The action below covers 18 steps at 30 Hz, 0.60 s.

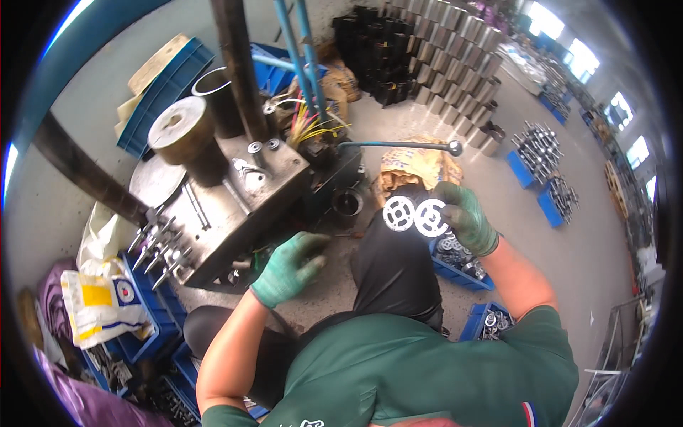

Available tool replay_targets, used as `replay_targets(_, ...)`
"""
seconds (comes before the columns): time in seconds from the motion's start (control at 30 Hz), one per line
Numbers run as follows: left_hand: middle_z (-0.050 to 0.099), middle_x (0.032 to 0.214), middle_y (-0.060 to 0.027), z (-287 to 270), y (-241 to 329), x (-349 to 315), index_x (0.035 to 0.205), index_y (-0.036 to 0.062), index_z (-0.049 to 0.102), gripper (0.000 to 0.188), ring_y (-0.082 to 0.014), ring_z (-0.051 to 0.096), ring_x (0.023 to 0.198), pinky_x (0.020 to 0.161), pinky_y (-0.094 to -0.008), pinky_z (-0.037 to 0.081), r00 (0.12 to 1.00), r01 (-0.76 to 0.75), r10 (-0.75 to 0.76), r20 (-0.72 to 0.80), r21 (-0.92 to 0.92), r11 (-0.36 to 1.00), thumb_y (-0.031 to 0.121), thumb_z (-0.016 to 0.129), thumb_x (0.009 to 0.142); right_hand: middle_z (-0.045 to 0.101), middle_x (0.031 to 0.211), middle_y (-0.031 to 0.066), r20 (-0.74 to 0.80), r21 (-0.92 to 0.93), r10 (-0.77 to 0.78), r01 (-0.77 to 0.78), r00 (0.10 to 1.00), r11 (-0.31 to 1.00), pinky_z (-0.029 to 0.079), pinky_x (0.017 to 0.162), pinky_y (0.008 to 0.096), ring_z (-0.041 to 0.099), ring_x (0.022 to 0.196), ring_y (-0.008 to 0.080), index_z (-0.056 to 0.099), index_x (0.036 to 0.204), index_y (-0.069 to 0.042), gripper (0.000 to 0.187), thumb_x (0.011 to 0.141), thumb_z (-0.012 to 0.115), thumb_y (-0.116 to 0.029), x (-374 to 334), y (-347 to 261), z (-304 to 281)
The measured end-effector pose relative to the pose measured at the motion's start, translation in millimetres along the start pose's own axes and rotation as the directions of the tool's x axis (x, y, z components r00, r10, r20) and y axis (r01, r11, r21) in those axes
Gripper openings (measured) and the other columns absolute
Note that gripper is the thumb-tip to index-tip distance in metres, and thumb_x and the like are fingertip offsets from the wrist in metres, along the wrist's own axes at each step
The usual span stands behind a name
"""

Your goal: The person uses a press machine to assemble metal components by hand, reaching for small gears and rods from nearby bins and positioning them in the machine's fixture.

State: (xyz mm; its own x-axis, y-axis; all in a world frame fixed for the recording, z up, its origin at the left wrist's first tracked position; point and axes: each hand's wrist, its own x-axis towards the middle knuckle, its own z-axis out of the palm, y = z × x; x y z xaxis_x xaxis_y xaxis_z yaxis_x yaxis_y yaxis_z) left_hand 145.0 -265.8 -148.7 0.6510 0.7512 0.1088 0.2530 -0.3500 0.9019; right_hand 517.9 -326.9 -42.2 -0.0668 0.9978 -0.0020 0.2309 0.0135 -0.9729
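Two flat round metal discs with cut-out openings show over my right knee. My right hand (pixel 466 217), in a green knit glove, grips the right-hand slotted disc (pixel 431 218) by its edge. The left-hand slotted disc (pixel 398 213) sits right beside it, seemingly touching; whether my fingers bear it too is hidden. My left hand (pixel 290 269), gloved the same way, is raised near the front edge of the steel press table (pixel 281 174), fingers apart and nothing in it. On that table stands a thick metal cylinder (pixel 181 128). Several shafts with metal heads (pixel 162 245) lie at its left corner.
A blue lever with a ball end (pixel 454 148) juts out ahead of my right hand. Blue bins of metal parts (pixel 462 279) stand at my right side. Metal sleeves (pixel 455 64) are stacked at the back. Another blue bin (pixel 153 327) is at my left.
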Motion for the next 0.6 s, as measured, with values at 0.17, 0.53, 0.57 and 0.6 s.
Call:
replay_targets(0.17,0.063,0.139,-0.0137,-15.3,1.6,0.2,0.152,-0.0014,0.047,0.077,-0.0220,0.059,0.130,0.112,-0.0380,0.046,0.990,-0.092,-0.008,-0.140,-0.690,0.717,0.054,0.067,0.102,0.064,0.079,0.0023,0.484,-0.191,-0.083,0.197,0.871,0.962,0.049,0.065,0.0288,0.060,0.075,0.0098,0.067,0.096,0.002,0.026,0.092,0.069,-0.024,92.5,-31.6,109.3)
replay_targets(0.53,0.063,0.084,-0.0008,-22.8,-39.1,-11.0,0.105,0.0038,0.069,0.035,-0.0099,0.057,0.070,0.061,-0.0271,0.047,0.742,0.020,-0.582,-0.332,-0.857,0.514,0.039,0.069,0.105,0.066,0.094,0.0008,0.662,0.115,0.065,-0.187,0.746,0.976,0.052,0.072,0.0262,0.061,0.083,0.0080,0.063,0.111,-0.004,0.036,0.091,0.079,-0.030,142.2,53.0,225.0)
replay_targets(0.57,0.062,0.080,0.0002,-19.2,-46.8,-13.0,0.102,0.0038,0.070,0.035,-0.0093,0.055,0.067,0.060,-0.0264,0.046,0.745,0.000,-0.559,-0.364,-0.839,0.545,0.038,0.068,0.105,0.066,0.096,0.0008,0.695,0.027,0.105,-0.172,0.711,0.985,0.052,0.072,0.0250,0.061,0.084,0.0079,0.063,0.114,-0.004,0.041,0.090,0.078,-0.033,138.9,50.0,222.5)
replay_targets(0.6,0.060,0.075,0.0012,-15.7,-54.1,-14.5,0.100,0.0038,0.070,0.034,-0.0086,0.053,0.064,0.058,-0.0257,0.044,0.748,-0.020,-0.535,-0.393,-0.819,0.574,0.038,0.068,0.106,0.066,0.096,0.0008,0.724,0.065,0.107,-0.222,0.681,0.973,0.052,0.072,0.0249,0.061,0.084,0.0079,0.063,0.114,-0.004,0.043,0.089,0.079,-0.035,137.5,51.1,220.6)
